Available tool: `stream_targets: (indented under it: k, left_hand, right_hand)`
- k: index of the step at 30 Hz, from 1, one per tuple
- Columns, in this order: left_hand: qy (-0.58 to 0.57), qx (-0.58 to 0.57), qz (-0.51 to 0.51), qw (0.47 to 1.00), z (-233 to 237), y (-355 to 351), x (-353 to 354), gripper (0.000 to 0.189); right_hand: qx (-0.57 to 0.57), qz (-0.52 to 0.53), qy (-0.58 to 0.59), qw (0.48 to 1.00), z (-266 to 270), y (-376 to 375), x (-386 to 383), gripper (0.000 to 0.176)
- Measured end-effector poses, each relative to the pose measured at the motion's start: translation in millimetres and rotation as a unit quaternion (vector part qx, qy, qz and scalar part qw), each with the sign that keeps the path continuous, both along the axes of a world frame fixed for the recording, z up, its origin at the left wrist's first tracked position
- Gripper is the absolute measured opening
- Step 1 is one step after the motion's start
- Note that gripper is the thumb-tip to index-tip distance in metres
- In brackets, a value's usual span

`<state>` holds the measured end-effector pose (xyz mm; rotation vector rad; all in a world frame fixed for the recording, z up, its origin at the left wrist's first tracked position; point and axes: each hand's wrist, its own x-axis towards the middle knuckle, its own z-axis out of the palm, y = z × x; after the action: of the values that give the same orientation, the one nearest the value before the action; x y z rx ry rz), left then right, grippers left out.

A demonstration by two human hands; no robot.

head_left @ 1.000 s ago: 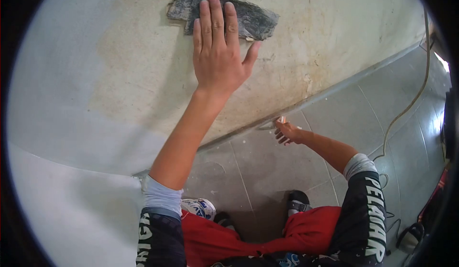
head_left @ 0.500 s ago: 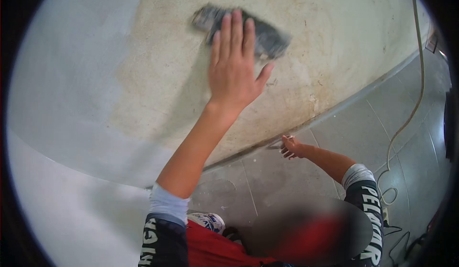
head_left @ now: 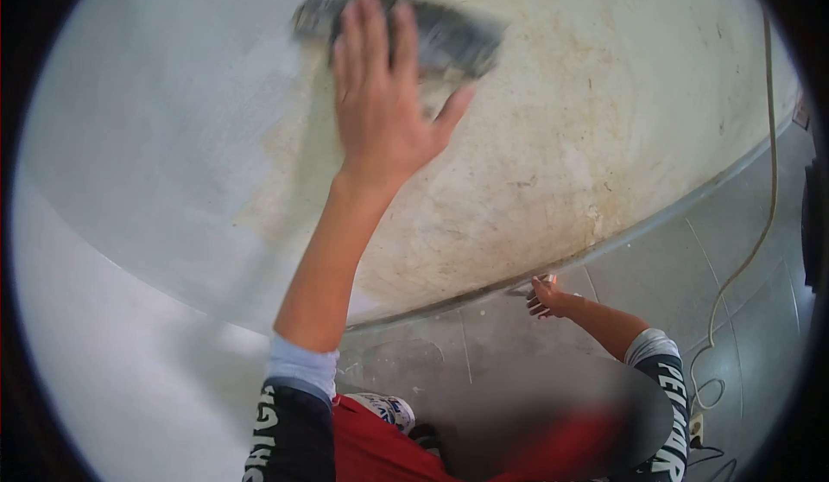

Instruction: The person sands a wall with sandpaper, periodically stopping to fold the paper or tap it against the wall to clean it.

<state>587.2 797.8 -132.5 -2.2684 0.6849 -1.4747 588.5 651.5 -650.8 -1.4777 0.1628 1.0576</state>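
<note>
My left hand [head_left: 376,128] is up on the curved wall, its fingers stretched over a flat, dark grey, rectangular trowel-like tool [head_left: 453,41]. The tool's face lies against the wall and its edges look crusted; motion blurs it, and any handle is hidden under the hand. Lower right, near the foot of the wall, my right hand [head_left: 546,299] is closed, with a thin, greyish blade-like tool [head_left: 520,291] sticking out to the left. How the fingers grip that tool is too small to see clearly.
The wall is smooth grey [head_left: 173,93] on the left and stained beige [head_left: 518,180] on the right. A pale cable [head_left: 771,136] hangs on the right and loops down to the grey tiled floor [head_left: 656,266]. A white printed bucket [head_left: 393,409] stands low in view.
My left hand and the flat tool have moved left and up across the wall. My right hand appears slightly lower and farther right, as the whole view has shifted too.
</note>
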Motion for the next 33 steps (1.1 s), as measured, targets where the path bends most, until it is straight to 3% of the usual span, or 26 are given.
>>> stream_targets:
  k: [2, 4, 8, 9, 11, 15, 19, 23, 27, 31, 33]
  left_hand:
    - [-0.015, 0.011, -0.011, 1.0, 12, -5, 5, 0.098]
    - [0.041, 0.026, -0.015, 0.999, 8, 8, -6, 0.097]
    - [0.16, 0.013, 0.075, 0.984, -84, 77, -58, 0.095]
    - [0.177, 0.011, 0.092, 0.98, -87, 78, -67, 0.094]
    - [0.169, 0.027, 0.078, 0.982, -81, 78, -56, 0.094]
    - [0.076, 0.037, -0.01, 0.996, -5, 8, -10, 0.097]
    - [0.076, 0.041, -0.02, 0.996, 1, 0, -7, 0.098]
    - [0.18, 0.02, 0.074, 0.981, -70, 66, -60, 0.095]
    - [0.189, 0.02, 0.082, 0.978, -85, 79, -62, 0.094]
    - [0.071, 0.037, -0.016, 0.997, -1, -7, -10, 0.094]
    - [0.066, 0.038, -0.022, 0.997, 22, -50, 3, 0.094]
  right_hand:
    - [0.008, 0.003, -0.002, 1.0, 5, 8, 1, 0.074]
    - [0.019, 0.005, -0.003, 1.0, 11, 13, 0, 0.074]
    - [0.005, 0.015, 0.001, 1.0, 12, 6, -12, 0.074]
    - [-0.005, 0.027, -0.002, 1.0, 9, 4, -15, 0.073]
    - [-0.015, 0.022, 0.0, 1.0, 5, 0, -19, 0.073]
    - [-0.014, 0.008, -0.01, 1.0, 12, 2, -12, 0.073]
    - [-0.001, -0.007, 0.0, 1.0, 14, 15, -11, 0.073]
    - [-0.005, 0.008, 0.001, 1.0, 15, 4, -21, 0.072]
    - [-0.034, 0.023, 0.034, 0.999, 2, 4, -27, 0.072]
    - [-0.007, 0.035, 0.01, 0.999, 3, 17, -27, 0.074]
    - [-0.005, 0.055, -0.018, 0.998, 10, 27, -28, 0.076]
